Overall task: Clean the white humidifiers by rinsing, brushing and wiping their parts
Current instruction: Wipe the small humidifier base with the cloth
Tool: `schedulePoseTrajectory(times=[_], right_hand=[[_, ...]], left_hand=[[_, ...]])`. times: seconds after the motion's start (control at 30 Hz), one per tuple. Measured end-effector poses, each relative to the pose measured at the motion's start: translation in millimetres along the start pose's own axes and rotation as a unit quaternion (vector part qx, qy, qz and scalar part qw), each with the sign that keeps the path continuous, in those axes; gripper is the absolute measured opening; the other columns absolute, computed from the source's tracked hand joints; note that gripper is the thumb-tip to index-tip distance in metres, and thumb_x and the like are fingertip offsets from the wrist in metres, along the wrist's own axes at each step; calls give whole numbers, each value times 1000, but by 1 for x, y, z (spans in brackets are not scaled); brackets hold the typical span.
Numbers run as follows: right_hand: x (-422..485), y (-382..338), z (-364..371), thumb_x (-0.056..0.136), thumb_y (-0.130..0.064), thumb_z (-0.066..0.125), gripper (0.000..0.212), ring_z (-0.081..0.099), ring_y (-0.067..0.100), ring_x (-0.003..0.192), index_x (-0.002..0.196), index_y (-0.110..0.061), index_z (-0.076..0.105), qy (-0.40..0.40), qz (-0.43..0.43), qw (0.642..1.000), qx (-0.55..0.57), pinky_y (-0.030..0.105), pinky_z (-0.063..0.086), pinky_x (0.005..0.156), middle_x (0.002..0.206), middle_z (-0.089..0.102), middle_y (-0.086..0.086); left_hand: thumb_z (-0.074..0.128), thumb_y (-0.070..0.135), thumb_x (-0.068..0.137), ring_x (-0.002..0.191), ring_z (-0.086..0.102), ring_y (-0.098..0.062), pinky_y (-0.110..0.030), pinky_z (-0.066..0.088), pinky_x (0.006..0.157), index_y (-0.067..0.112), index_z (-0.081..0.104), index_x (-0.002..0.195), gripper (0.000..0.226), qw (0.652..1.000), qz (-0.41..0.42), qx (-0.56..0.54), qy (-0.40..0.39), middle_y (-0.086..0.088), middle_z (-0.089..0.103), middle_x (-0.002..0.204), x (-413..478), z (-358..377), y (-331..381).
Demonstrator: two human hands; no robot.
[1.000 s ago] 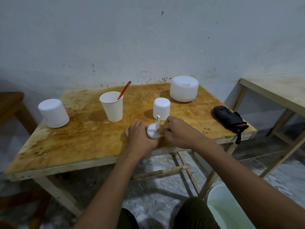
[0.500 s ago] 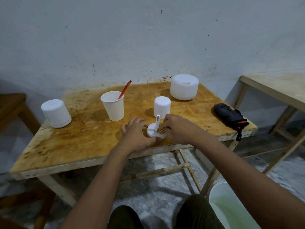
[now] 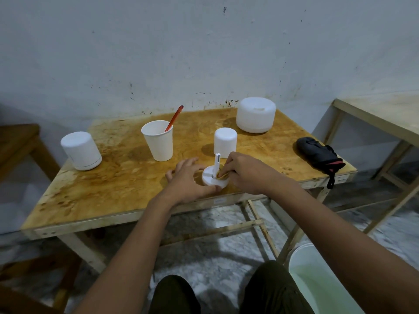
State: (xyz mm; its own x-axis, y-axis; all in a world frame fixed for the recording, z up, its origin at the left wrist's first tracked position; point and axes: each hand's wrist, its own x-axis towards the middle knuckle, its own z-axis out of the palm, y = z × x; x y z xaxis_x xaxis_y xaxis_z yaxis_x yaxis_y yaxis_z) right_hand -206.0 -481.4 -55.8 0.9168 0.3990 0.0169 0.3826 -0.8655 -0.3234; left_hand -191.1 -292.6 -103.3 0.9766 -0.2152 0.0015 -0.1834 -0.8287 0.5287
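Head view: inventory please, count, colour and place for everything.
table: one, stained brown, centre
tall humidifier: one, white, table's left edge
wide humidifier: one, white, back right
humidifier base: one, white, upright stem, front edge
cover: one, white, behind base
cloth: one, yellow-brown, on base
paper cup: one, white, mid-back, holds red stick
pouch: one, black, red trim, right edge
bucket: one, white, floor, lower right
second table: one, pale wood, far right
wooden furniture: one, brown, far left
left hand: beside base, thumb on its rim
right hand: pinches cloth
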Motion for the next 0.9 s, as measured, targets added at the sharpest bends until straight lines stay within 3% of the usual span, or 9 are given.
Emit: schedulePoseTrajectory(times=[0.1,0.23,0.4,0.5,0.63,0.8,0.9], right_hand=[[2,-5,5,95,-10,47,34,60,25,100,117,-17,72,-1,4,1000,0,41,52,88,119,56,7],[0,-14,13,93,-8,48,35,62,27,92,117,-15,72,-4,-3,1000,14,38,54,81,115,61,11],[-10,-15,10,97,-4,43,37,55,24,101,124,-13,68,5,-6,999,35,38,48,89,116,49,10],[-10,-14,10,96,-5,43,39,56,23,100,122,-15,70,20,11,999,28,41,50,87,117,51,7],[-10,-15,10,96,-7,43,38,57,22,99,121,-16,70,16,18,999,26,40,51,87,118,50,5],[-8,-13,5,98,-8,42,37,55,22,103,119,-16,71,-8,21,999,35,40,49,92,120,49,6],[-9,-17,5,98,-6,42,38,56,23,101,120,-15,70,-5,19,999,40,34,49,88,115,47,5]], left_hand=[[72,65,71,146,8,-10,-44,3,114,36,55,129,67,998,1,-7,60,12,28,155,-4,9,4],[75,45,74,140,19,-14,-41,11,110,24,56,106,44,991,-32,8,131,9,41,139,-11,16,13],[73,54,72,129,28,-17,-40,20,102,20,59,103,49,980,-83,44,177,4,47,127,-13,24,20],[68,69,68,129,28,-18,-42,23,102,18,59,112,68,979,-84,66,172,3,47,128,-14,25,24],[69,68,68,131,26,-17,-41,21,102,29,54,109,58,992,-60,22,113,6,42,131,-18,11,10],[67,74,70,141,14,-16,-44,15,106,43,44,138,78,999,-26,33,16,8,26,151,-11,-3,-3],[67,70,74,142,13,-13,-45,15,108,40,44,141,77,1000,-12,16,11,10,26,153,-8,1,-1]])
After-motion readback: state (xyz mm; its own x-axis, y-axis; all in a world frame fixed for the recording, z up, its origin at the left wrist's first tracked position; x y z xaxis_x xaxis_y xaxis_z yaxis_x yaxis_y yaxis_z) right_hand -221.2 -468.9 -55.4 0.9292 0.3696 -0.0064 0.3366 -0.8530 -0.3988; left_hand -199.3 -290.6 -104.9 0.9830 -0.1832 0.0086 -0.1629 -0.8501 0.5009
